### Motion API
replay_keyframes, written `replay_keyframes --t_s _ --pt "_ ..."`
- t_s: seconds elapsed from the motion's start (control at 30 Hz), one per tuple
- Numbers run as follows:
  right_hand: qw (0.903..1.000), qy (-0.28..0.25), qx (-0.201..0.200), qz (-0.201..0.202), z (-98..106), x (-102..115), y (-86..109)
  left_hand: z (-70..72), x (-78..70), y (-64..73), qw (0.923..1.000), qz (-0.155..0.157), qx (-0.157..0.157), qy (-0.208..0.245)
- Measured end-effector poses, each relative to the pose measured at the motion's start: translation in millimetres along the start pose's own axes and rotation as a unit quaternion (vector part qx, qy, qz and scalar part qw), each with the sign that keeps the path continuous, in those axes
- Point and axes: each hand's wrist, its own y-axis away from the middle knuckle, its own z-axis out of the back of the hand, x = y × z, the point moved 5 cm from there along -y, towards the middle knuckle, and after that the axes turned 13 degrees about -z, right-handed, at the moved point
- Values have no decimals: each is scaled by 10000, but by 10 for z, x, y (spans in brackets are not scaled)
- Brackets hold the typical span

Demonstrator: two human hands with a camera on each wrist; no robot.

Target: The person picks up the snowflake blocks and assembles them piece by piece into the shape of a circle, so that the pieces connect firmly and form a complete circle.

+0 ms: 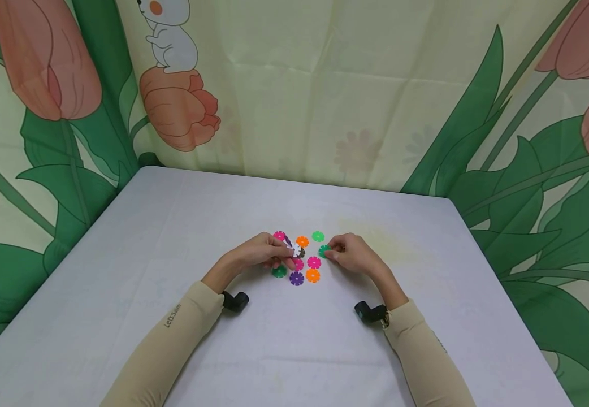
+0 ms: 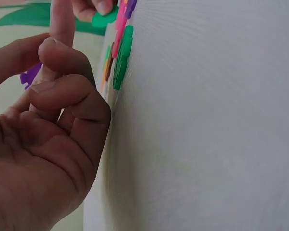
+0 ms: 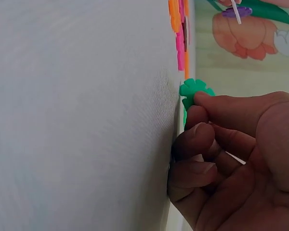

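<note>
Between the thumb and fingers of my left hand (image 1: 264, 251) are a white notched disc (image 1: 297, 249) and a purple notched disc (image 1: 287, 241), set crosswise against each other. In the right wrist view the purple disc (image 3: 242, 11) crosses the edge-on white one (image 3: 236, 13). My right hand (image 1: 354, 254) pinches a green notched disc (image 1: 323, 251) by its edge, low over the table. That green disc (image 3: 192, 90) shows its petal-like rim past the thumb and index finger in the right wrist view. The left hand's other fingers are curled in.
Several flat flower-shaped discs lie on the white-covered table (image 1: 294, 333) around the hands: pink (image 1: 314, 262), orange (image 1: 312, 275), purple (image 1: 297, 278), dark green (image 1: 279, 272), light green (image 1: 317, 236) and brown (image 1: 302, 252). A printed curtain (image 1: 294, 113) hangs behind the table.
</note>
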Motion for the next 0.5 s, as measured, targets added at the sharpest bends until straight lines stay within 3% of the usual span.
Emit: replay_keyframes --t_s 0.2,0.5 --pt "9995 -142 -33 295 -3 43 9 -3 -3 -1 9999 116 -82 77" --pt "9955 -595 316 672 -39 170 60 -2 -16 0 9998 105 -115 126"
